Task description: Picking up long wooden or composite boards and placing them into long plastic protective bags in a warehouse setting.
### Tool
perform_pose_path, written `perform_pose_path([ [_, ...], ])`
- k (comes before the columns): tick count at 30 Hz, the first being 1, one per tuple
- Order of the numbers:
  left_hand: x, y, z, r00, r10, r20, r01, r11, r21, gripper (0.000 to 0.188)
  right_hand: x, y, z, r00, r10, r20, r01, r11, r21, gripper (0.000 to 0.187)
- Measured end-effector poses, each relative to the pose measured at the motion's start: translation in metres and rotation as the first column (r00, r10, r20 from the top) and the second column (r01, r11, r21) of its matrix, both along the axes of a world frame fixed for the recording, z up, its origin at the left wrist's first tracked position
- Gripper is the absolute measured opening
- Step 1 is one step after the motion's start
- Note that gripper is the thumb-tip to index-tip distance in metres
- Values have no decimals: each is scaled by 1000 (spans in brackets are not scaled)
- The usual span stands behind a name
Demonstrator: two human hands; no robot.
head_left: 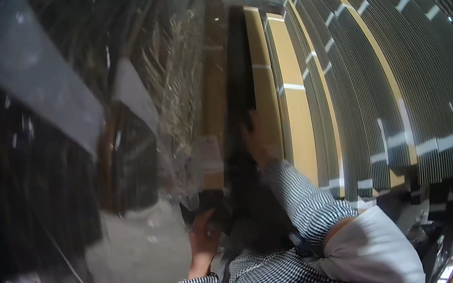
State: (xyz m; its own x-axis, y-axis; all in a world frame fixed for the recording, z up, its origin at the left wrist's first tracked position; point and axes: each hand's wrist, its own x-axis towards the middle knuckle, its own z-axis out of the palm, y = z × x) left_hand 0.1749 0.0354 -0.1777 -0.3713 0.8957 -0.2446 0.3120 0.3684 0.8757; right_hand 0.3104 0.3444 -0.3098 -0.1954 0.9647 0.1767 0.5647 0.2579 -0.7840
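Note:
My right hand reaches forward with its fingers stretched out, beside a long dark strip. Whether that strip is a board or a shadowed gap, I cannot tell. Just right of this hand stands a tan cardboard stack. Closer to my body, my left hand has bent fingers held apart, next to a dark block-like shape. Shadow hides whether the fingertips touch it. Nothing shows in either hand.
Several stacks of flat grey-edged cardboard, bound with white bands, fill the right side. Clear plastic film wraps dark goods on the left. A pale floor patch lies at the lower left. A white sleeve cover sits on my right arm.

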Motion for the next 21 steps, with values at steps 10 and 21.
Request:
perform_pose_path([
  [10, 14, -90, 54, 888, 94, 450, -162, 980, 116, 26, 58, -105, -3, 744, -269, 612, 323, 946, 24, 82],
  [21, 39, -165, 95, 807, -44, 589, -174, 935, 309, 25, 86, -394, 151, 740, 322, -590, -476, 871, -121, 66],
])
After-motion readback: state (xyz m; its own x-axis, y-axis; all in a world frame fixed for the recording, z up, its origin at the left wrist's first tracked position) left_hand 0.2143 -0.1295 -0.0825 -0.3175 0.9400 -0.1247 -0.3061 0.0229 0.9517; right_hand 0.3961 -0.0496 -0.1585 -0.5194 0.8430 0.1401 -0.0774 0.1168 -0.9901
